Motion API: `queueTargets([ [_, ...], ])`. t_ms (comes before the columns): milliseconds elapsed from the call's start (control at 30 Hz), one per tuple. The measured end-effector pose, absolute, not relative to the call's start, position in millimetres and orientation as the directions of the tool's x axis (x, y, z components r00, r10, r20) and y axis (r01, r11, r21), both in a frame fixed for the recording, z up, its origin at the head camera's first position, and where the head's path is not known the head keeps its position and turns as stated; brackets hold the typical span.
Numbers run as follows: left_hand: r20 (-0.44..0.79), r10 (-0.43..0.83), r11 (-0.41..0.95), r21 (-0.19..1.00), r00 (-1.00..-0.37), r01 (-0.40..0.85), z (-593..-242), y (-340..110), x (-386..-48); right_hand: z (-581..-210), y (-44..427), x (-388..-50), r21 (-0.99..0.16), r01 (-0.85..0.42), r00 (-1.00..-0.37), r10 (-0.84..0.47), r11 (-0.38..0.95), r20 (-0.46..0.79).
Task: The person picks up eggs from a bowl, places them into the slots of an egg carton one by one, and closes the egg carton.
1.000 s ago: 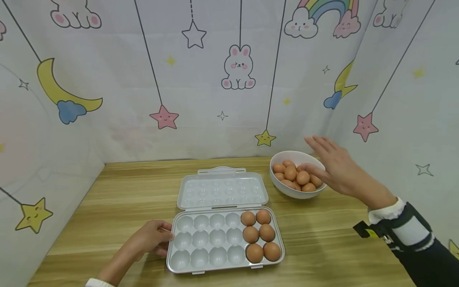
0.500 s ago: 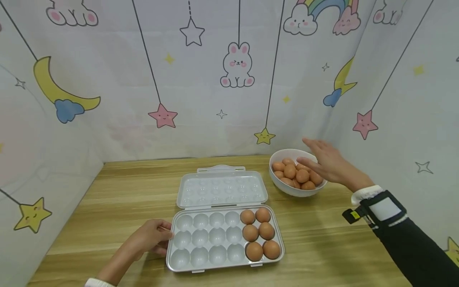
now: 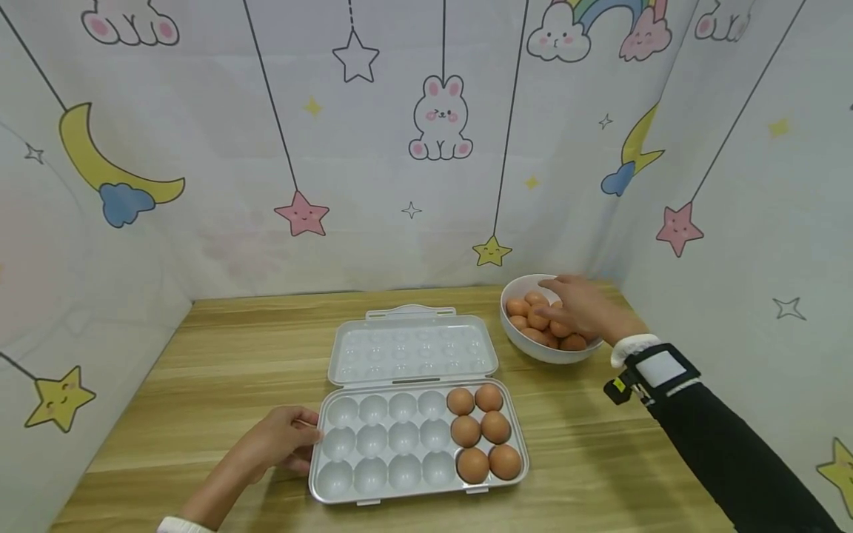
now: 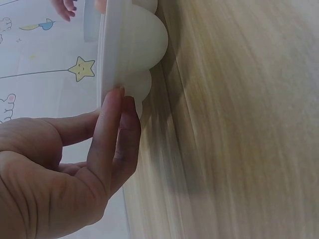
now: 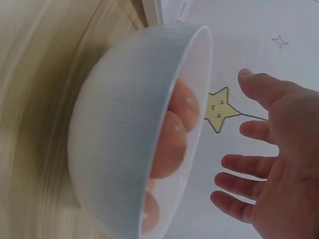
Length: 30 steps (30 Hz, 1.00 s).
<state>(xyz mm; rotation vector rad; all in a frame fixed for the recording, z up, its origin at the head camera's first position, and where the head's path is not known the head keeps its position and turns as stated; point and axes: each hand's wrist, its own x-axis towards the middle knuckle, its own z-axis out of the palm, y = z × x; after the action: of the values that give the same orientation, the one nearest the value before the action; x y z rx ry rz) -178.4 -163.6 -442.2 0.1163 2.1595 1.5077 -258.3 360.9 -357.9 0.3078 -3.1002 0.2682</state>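
Observation:
A white plastic egg carton (image 3: 388,443) lies on the table with its lid (image 3: 413,348) folded back. Brown eggs (image 3: 473,466) fill its two right-hand columns; the other hollows hold none. My left hand (image 3: 283,440) pinches the carton's left edge between thumb and fingers, as the left wrist view shows. A white bowl (image 3: 549,355) with several brown eggs (image 3: 538,317) stands behind and to the right of the carton. Over that bowl hovers my right hand (image 3: 586,307), fingers spread and holding nothing. In the right wrist view its fingers (image 5: 244,164) are apart from the eggs.
The wood-grain table (image 3: 226,355) runs back to a white cloth (image 3: 373,252) printed with stars, moons and rabbits. More of this cloth hangs on both sides. A black wrist strap (image 3: 663,370) sits on the right forearm.
My right hand has moved down and left, from above the bowl's right side to over its eggs. The left hand keeps its hold on the carton, which stays put.

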Motion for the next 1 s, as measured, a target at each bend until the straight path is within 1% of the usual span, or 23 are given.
queueTargets([
  [233, -0.345, 0.346, 0.378, 0.902, -0.872, -0.207, -442, -163, -179, -380, 360, -279, -0.234, -0.182, -0.98, -0.196, 0.955, -0.036],
  [367, -0.344, 0.344, 0.379, 0.902, -0.874, -0.207, -443, -162, -179, -390, 360, -285, -0.263, -0.181, -0.979, -0.2, 0.948, -0.047],
  [567, -0.344, 0.336, 0.388, 0.899, -0.877, -0.204, -443, -162, -179, -398, 357, -286, -0.249, -0.205, -0.977, -0.214, 0.946, -0.008],
  [767, -0.342, 0.344, 0.382, 0.902, -0.874, -0.203, -444, -162, -179, -403, 355, -285, -0.242, -0.203, -0.979, -0.204, 0.949, 0.02],
  [1000, -0.347, 0.346, 0.376, 0.903, -0.872, -0.21, -443, -162, -179, -407, 354, -285, -0.313, -0.2, -0.979, -0.202, 0.928, 0.027],
])
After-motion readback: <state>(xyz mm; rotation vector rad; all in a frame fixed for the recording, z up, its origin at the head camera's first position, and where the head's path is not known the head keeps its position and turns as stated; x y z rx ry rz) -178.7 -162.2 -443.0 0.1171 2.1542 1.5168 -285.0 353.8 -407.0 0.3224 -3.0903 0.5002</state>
